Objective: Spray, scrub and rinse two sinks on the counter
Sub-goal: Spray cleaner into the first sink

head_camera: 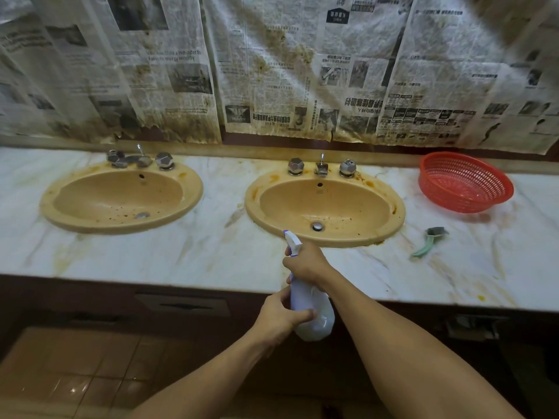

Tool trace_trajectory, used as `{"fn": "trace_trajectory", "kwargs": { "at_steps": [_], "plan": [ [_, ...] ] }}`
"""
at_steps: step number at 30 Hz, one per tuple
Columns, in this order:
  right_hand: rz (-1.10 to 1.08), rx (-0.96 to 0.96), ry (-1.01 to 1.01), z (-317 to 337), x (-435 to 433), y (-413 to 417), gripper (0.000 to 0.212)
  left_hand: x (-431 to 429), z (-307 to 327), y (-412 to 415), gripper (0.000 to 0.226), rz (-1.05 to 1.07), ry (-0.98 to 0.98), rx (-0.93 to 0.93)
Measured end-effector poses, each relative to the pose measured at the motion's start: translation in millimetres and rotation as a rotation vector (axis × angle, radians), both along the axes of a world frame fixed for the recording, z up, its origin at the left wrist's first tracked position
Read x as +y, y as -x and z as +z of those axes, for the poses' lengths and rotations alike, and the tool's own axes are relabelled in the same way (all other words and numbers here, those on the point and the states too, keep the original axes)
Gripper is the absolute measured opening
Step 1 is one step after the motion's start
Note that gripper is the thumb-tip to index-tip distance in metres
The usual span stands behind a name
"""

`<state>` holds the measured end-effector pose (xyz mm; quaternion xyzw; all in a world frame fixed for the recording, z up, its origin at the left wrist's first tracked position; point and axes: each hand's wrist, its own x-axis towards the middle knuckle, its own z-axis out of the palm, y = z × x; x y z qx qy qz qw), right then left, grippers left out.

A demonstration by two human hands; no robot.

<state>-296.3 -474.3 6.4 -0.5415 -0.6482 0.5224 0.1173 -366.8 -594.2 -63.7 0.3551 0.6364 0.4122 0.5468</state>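
Two peach oval ceramic sinks sat in the stained white marble counter (151, 255): the left sink (115, 198) at ten o'clock from the white translucent plastic spray bottle (305, 297), the right sink (348, 207) at twelve, both speckled with brown grime. The right hand (305, 261) wrapped the bottle's neck under the purple-trimmed trigger head, nozzle tilted toward eleven. The left hand (278, 319) curled round its belly (no foam showed in either bowl). The green-handled scrub brush (429, 240) lay at two o'clock, with the red plastic mesh basket (465, 189) beyond it. My judgement of the risk: aimed between the bowls, a squeeze might wet marble instead, and a slick bottle held past the counter's edge could drop floorward.
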Motion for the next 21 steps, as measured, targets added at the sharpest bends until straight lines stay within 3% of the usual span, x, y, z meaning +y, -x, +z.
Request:
{"fn": "trace_trajectory", "kwargs": {
  "at_steps": [8, 18, 21],
  "plan": [
    [0.025, 0.030, -0.033, -8, 10, -4, 0.026, 5, 1, -2, 0.067, 0.037, -0.001, 0.004],
    [-0.101, -0.044, -0.098, -10, 38, -58, 0.016, 38, 10, -44, 0.061, -0.098, 0.008, -0.057],
    [-0.108, -0.073, -0.097, -15, 49, -88, 0.036, 52, 8, -67, 0.064, -0.162, 0.030, -0.068]
  ]
}}
